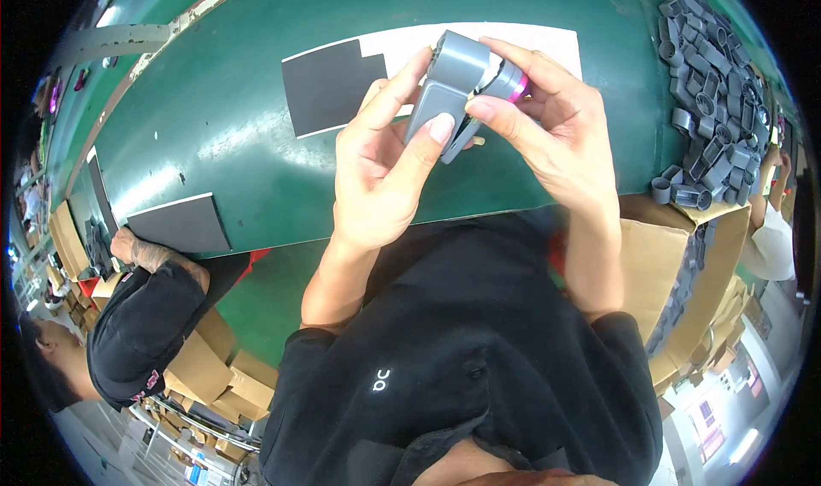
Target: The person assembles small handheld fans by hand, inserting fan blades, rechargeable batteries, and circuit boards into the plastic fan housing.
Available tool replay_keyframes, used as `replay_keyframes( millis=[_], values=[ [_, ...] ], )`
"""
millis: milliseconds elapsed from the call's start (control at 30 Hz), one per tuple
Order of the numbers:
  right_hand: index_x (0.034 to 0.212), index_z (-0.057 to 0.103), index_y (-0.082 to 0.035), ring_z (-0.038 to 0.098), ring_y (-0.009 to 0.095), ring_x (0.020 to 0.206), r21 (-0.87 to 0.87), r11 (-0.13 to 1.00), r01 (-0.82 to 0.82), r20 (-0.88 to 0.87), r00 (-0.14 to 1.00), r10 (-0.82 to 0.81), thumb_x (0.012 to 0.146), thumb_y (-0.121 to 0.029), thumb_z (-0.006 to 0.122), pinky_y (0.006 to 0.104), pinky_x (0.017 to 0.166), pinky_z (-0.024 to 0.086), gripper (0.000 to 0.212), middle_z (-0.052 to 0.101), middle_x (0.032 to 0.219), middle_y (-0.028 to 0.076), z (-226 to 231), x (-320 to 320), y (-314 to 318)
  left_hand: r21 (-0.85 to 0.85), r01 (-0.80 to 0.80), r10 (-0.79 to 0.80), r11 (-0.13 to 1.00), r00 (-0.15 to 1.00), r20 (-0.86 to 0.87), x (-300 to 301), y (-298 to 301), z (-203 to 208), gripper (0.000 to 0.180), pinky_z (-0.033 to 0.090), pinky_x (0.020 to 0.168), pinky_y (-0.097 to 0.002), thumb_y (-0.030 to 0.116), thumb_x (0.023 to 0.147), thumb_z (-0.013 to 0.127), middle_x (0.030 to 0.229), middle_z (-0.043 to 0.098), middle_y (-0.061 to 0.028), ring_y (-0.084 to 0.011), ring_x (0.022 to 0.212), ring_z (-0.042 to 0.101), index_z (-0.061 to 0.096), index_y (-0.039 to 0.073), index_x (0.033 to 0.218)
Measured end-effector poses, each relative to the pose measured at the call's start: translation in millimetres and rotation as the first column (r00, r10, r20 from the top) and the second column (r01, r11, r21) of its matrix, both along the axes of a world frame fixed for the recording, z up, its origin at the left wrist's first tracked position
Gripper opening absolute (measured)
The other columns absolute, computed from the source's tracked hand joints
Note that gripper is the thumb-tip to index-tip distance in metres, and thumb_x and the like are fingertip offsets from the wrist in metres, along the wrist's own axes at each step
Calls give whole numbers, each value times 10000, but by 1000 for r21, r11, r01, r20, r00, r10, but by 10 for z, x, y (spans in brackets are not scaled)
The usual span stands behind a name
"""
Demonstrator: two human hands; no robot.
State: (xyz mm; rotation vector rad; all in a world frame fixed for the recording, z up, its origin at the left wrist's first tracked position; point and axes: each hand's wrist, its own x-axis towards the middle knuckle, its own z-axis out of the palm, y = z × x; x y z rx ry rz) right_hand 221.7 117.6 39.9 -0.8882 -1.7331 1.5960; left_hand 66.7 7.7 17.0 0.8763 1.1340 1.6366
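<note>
Left hand (pixel 376 182) pinching grey plastic cylinder-and-handle housing (pixel 463 61) above green table (pixel 231 84); right hand (pixel 569 135) curled around magenta-rimmed round grey cap (pixel 510 81) at housing's right end. Seemingly fitting or parting, unclear which; next move likely needs steady housing, cap aligned.

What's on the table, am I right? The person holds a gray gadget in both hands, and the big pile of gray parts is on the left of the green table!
Almost! The big pile of gray parts is on the right of the green table, as the head view shows. The left hand and right hand do hold the gray gadget.
</note>
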Motion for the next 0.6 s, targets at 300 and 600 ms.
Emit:
replay_keyframes(
  millis=[300, 600],
  values=[
    [1304, 657, 29, 679, 159, 913, -12, 999, -38, -56, 998, 38, 872, -109, 811, 301, 753, 616, 479, 673, 1121, 116, -16, -22, 41, -30, 26, -26, 999, 1000, 8, 16, 22, 21, 522, 625, 920, -408, 67, 1025, 604, 1370, 588, -175, -281, 1181, 661, 447, -42, 1511],
    [1244, 679, 25, 668, 126, 882, 226, 971, -74, -33, 996, 84, 978, -249, 719, 250, 663, 557, 384, 671, 1120, 90, -137, -29, 189, -3, 199, -186, 980, 919, 348, 10, -5, -57, 561, 612, 893, -368, -35, 1000, 604, 1347, 550, -157, -263, 1050, 707, 436, -7, 1534]
  ],
)
